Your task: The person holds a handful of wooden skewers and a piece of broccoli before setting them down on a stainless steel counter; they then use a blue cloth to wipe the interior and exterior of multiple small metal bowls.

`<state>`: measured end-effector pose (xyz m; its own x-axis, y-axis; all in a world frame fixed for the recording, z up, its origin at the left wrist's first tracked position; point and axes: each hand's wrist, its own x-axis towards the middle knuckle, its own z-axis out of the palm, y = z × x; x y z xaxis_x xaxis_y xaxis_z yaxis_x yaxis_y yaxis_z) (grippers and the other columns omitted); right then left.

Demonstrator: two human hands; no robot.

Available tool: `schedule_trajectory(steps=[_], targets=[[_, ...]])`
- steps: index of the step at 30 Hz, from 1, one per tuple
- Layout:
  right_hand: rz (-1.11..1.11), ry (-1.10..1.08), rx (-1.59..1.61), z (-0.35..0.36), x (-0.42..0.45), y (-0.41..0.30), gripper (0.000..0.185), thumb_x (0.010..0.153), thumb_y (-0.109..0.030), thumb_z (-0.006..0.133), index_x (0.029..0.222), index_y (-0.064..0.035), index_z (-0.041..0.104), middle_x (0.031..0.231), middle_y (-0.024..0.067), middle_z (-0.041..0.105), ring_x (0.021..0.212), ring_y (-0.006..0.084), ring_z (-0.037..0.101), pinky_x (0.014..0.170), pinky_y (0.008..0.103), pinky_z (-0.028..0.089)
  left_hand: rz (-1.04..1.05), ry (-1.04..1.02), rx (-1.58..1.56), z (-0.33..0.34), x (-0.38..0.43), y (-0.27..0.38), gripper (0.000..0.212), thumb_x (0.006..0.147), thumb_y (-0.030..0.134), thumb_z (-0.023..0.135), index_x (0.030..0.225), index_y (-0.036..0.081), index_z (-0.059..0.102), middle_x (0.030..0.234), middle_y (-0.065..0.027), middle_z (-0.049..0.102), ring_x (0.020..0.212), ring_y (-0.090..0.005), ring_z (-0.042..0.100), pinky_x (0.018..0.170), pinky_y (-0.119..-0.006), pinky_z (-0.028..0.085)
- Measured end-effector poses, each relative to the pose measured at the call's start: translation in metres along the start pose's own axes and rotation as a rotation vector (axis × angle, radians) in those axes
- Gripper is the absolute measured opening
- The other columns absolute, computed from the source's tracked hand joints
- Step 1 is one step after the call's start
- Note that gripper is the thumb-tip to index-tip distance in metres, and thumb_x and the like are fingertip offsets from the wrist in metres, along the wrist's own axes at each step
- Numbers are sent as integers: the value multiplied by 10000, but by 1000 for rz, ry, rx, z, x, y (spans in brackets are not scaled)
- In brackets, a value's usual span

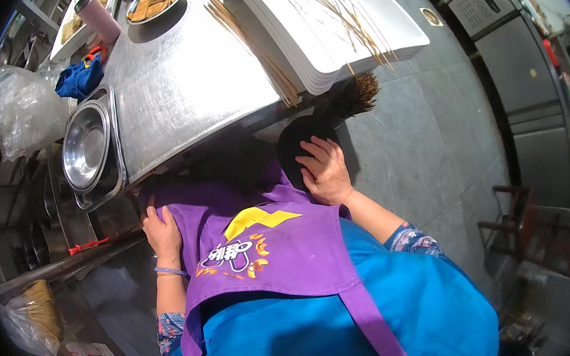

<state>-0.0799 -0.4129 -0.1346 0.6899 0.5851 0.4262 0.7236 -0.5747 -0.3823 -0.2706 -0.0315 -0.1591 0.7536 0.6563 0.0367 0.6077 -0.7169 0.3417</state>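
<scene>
My left hand (pixel 161 231) rests at the left edge of a purple apron (pixel 292 250), its thumb and a finger apart. Some of its fingers are hidden from view. A pale bangle (pixel 170 271) circles that wrist. My right hand (pixel 325 171) is over a dark round object (pixel 301 134), fingers a little spread and nothing between them; whether it touches the object I cannot tell. Ahead, a steel table (pixel 171 85) carries a row of bamboo skewers (pixel 253 51) beside a stack of white trays (pixel 315 68). More loose skewers (pixel 346 20) lie across the top tray, by green leaves.
Steel basins (pixel 86 146) sit at the table's left corner, near a blue cloth (pixel 79 78) and a plastic bag (pixel 28 111). Farther back are a pink tumbler (pixel 97 19) and a bowl of brown slices (pixel 154 3). Bundled sticks (pixel 361 93) project below the trays. A wooden chair (pixel 508 219) stands right.
</scene>
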Motion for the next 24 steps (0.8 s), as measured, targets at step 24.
schedule_trajectory(steps=[24], targets=[[28, 208, -50, 0, 132, -50, 592, 810, -192, 742, 1299, 53, 515, 1335, 268, 504, 1209, 425, 500, 1040, 485, 416, -51, 41, -81, 0, -5, -3, 446, 925, 242, 602, 1345, 98, 563, 1272, -258, 560, 1169, -440, 532, 1005, -494, 431]])
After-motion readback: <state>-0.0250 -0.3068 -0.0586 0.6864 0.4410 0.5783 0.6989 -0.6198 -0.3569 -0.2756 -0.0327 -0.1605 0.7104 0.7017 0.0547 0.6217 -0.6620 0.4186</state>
